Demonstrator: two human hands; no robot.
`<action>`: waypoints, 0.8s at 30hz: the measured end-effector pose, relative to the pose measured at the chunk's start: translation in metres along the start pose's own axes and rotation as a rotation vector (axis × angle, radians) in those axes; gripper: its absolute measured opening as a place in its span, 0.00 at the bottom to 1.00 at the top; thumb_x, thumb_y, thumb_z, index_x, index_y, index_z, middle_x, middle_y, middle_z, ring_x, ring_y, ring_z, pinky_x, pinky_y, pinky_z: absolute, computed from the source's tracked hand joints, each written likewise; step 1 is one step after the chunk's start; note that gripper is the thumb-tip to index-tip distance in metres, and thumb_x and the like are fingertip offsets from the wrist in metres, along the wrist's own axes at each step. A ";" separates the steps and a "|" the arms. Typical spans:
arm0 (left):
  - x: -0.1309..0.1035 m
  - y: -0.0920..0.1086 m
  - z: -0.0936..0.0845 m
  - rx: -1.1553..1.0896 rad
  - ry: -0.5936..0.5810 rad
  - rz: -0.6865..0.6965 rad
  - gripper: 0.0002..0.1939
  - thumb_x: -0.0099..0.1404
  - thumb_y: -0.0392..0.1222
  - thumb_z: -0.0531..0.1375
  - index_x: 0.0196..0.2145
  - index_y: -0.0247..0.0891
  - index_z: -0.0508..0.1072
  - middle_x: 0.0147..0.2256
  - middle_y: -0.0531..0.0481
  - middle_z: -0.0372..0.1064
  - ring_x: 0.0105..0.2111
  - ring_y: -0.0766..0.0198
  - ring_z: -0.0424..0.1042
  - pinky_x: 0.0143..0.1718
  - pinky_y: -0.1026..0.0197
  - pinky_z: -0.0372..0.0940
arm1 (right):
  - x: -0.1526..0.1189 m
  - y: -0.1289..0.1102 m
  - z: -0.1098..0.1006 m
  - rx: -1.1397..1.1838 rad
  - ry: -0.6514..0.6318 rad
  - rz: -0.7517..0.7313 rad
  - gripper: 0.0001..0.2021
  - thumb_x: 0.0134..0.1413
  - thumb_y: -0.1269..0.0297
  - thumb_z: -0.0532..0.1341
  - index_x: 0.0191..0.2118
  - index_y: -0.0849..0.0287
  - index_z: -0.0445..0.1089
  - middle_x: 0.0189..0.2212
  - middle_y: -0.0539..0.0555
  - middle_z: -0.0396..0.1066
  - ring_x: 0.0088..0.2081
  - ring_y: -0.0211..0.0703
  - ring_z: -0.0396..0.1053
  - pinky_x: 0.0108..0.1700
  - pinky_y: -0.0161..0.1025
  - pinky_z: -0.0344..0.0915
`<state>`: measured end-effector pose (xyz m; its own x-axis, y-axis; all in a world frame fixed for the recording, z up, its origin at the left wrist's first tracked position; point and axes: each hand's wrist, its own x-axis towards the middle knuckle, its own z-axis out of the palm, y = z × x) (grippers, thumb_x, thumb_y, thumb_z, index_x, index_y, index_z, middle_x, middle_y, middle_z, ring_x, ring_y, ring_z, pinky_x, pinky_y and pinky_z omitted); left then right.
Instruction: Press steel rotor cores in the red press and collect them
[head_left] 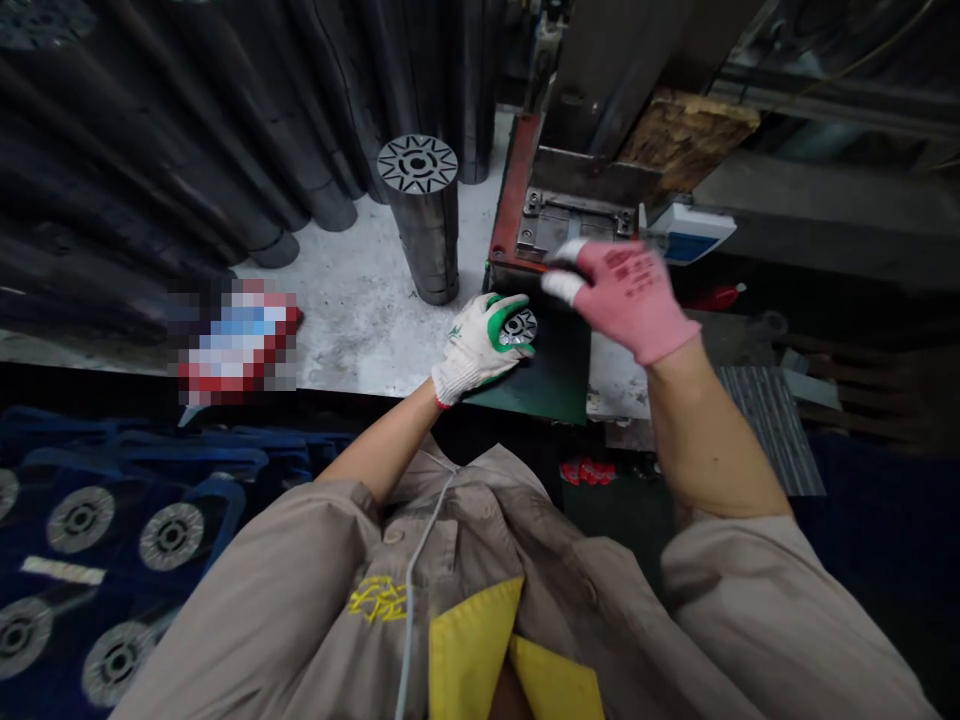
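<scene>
My left hand point(484, 340), in a white knitted glove with green coating, has its fingers curled round a small round slotted metal core point(519, 326) on a dark green mat point(551, 385). The core's patterned top face shows between thumb and fingers; its lower part is hidden. In a pink glove with whitish fingertips, my right hand point(622, 290) hovers at the front of a metal fixture point(574, 225) on a red-edged machine base point(514, 180). Its thumb and forefinger are apart, slightly blurred, and I see nothing between them.
A tall stack of slotted discs point(420, 225) stands behind my left hand. Long dark stacks point(300, 130) line the back left of the pale worktop point(337, 330). A pixelated red-edged item point(240, 340) lies left. Blue racks point(150, 460) hold round cores below. A white-and-blue box point(694, 232) sits right.
</scene>
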<state>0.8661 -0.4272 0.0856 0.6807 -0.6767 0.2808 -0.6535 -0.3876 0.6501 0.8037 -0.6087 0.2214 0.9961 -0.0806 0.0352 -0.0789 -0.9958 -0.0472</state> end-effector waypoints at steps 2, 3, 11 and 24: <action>-0.001 -0.005 -0.002 -0.051 -0.010 0.047 0.43 0.59 0.65 0.71 0.66 0.44 0.71 0.62 0.39 0.69 0.63 0.44 0.70 0.66 0.45 0.65 | 0.009 0.005 -0.005 -0.076 0.144 0.138 0.29 0.72 0.43 0.55 0.57 0.65 0.76 0.55 0.70 0.74 0.56 0.66 0.71 0.54 0.57 0.67; -0.001 -0.008 -0.004 -0.079 -0.020 0.080 0.42 0.61 0.66 0.70 0.66 0.44 0.71 0.63 0.40 0.69 0.64 0.44 0.69 0.67 0.45 0.64 | 0.014 0.007 -0.006 -0.108 0.180 0.170 0.31 0.72 0.41 0.54 0.54 0.68 0.77 0.54 0.72 0.74 0.56 0.68 0.70 0.54 0.59 0.66; -0.002 -0.001 -0.008 -0.043 -0.075 0.102 0.41 0.63 0.62 0.69 0.67 0.42 0.69 0.65 0.41 0.69 0.68 0.45 0.65 0.74 0.42 0.55 | -0.011 -0.009 0.003 -0.027 0.019 0.083 0.23 0.75 0.55 0.49 0.60 0.59 0.74 0.56 0.65 0.76 0.57 0.62 0.72 0.56 0.54 0.67; 0.003 0.003 -0.001 -0.077 -0.037 0.108 0.31 0.62 0.56 0.69 0.61 0.45 0.75 0.62 0.44 0.73 0.64 0.42 0.69 0.72 0.38 0.59 | -0.012 -0.050 0.018 -0.146 -0.422 -0.128 0.17 0.71 0.65 0.54 0.56 0.60 0.77 0.51 0.65 0.80 0.53 0.57 0.76 0.49 0.45 0.68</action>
<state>0.8665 -0.4291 0.0889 0.5946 -0.7347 0.3267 -0.6938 -0.2635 0.6702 0.7965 -0.5574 0.2051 0.9245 0.0384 -0.3792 0.0714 -0.9947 0.0735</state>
